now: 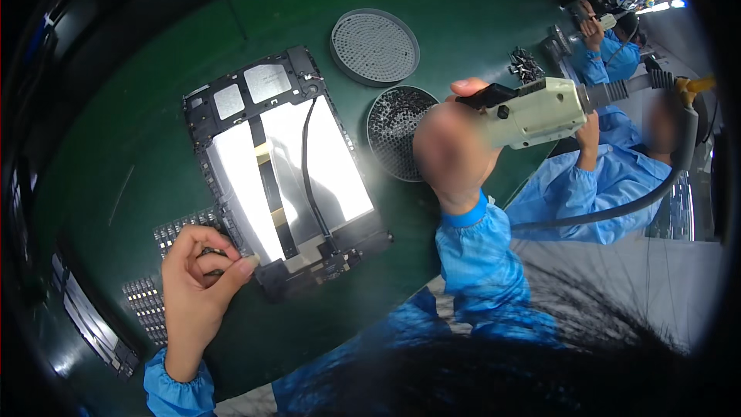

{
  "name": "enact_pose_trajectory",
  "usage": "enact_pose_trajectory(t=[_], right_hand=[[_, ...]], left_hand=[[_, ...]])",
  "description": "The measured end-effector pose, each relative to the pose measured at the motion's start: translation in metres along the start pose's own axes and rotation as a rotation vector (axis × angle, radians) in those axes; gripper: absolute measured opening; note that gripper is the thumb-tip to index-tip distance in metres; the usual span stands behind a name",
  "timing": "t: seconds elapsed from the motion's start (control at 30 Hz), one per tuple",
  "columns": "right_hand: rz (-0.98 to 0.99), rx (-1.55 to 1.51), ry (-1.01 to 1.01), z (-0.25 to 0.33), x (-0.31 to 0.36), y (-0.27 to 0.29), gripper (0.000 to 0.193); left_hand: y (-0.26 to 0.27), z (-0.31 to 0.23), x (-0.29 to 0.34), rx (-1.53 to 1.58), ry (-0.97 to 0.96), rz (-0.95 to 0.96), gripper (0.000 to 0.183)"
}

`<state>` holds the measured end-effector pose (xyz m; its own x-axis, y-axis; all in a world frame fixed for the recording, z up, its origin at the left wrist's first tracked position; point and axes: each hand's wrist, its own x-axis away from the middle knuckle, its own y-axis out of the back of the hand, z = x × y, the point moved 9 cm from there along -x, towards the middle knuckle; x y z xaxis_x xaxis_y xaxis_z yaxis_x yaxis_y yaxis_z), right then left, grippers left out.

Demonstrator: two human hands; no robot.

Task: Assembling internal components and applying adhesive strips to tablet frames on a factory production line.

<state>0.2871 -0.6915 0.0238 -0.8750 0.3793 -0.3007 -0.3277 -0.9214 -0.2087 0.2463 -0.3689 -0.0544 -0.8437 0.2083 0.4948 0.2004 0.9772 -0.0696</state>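
An opened tablet assembly (282,177), with a black frame, silvery sheets and a black cable, lies tilted in front of me. At its lower left corner is my left hand (202,270), thumb and fingers drawn together in a pinch; whether it grips the edge or a small part cannot be seen. My right hand (455,147), partly blurred, is wrapped round a pale powered screwdriver (544,112) with a hose at its rear. That hand is over the right rim of a round tray of small dark screws (390,135). The tool's tip is hidden.
A second round perforated tray (376,46) stands farther back. Small dark parts (526,66) are heaped at the right. Small circuit boards (145,305) lie left, near another panel (89,316). A grey hose (610,215) curves past a co-worker in blue (594,185).
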Motion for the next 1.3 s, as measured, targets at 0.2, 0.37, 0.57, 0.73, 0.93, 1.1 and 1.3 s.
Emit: enact_pose_trajectory(t=[0.2, 0.37, 0.57, 0.73, 0.93, 1.1, 1.3], right_hand=[[0.016, 0.029, 0.038, 0.001, 0.001, -0.005, 0.027], [0.124, 0.011, -0.033, -0.002, 0.002, -0.014, 0.020], [0.093, -0.084, 0.037, 0.011, 0.001, -0.016, 0.026], [0.319, -0.427, 0.051, 0.044, 0.038, -0.098, 0.032], [0.531, -0.142, -0.066, 0.026, 0.098, -0.175, 0.036], [0.576, 0.063, -0.001, 0.020, 0.106, -0.189, 0.035], [0.611, 0.023, 0.014, 0.015, 0.105, -0.190, 0.033]], left_hand=[[0.001, -0.006, 0.005, -0.018, 0.003, -0.004, 0.028], [0.001, -0.005, 0.004, -0.042, -0.035, 0.039, 0.027], [-0.001, -0.010, 0.002, -0.011, -0.085, 0.159, 0.026], [0.000, -0.009, 0.001, 0.017, -0.053, 0.167, 0.024], [0.005, -0.009, 0.002, 0.009, -0.130, 0.176, 0.020], [0.007, -0.012, 0.002, -0.082, -0.237, 0.187, 0.017], [0.008, -0.012, 0.003, -0.016, -0.175, 0.178, 0.016]])
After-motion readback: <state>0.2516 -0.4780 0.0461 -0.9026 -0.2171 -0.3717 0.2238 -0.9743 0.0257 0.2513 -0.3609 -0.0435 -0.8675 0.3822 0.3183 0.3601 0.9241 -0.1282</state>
